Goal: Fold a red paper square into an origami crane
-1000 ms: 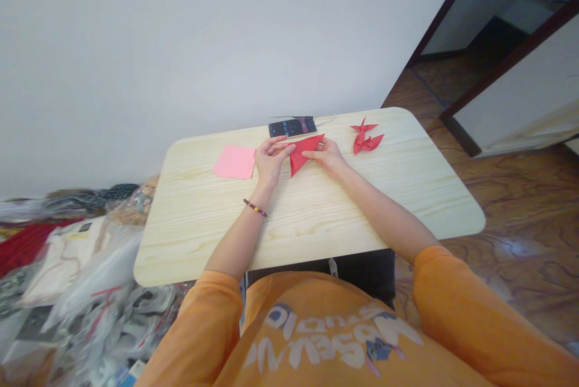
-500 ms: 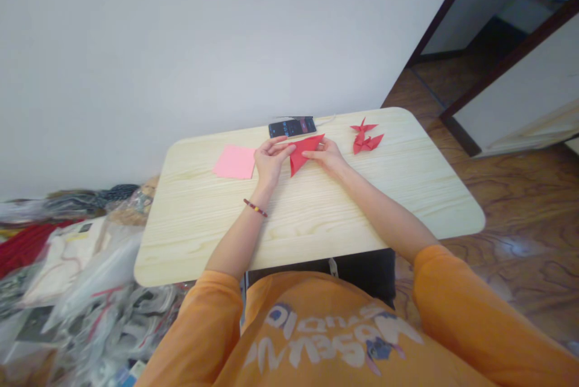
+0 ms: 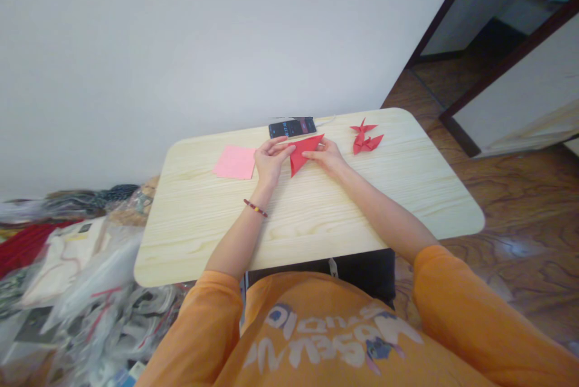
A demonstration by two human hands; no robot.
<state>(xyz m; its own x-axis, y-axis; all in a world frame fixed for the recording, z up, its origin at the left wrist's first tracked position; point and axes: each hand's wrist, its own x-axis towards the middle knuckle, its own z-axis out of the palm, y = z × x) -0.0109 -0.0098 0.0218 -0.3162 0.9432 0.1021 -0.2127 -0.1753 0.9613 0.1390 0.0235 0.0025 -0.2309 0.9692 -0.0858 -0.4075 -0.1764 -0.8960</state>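
Between my hands is a red sheet of origami paper (image 3: 300,157), folded into a triangle with one point toward the upper right and another toward me. My left hand (image 3: 269,161) pinches its left side, thumb on top. My right hand (image 3: 329,157) grips the right side, its thumb lying across the paper and its fingers partly hidden behind. Left of my left hand lies a pile of pink paper squares (image 3: 234,162). Folded red paper cranes (image 3: 367,141) sit to the right of my right hand.
A phone (image 3: 292,128) with a lit screen and a cable lies at the back of the pale wooden table (image 3: 307,224), beside the white wall (image 3: 226,37). Plastic-wrapped bundles (image 3: 108,302) crowd the floor at left. A doorway opens at the right.
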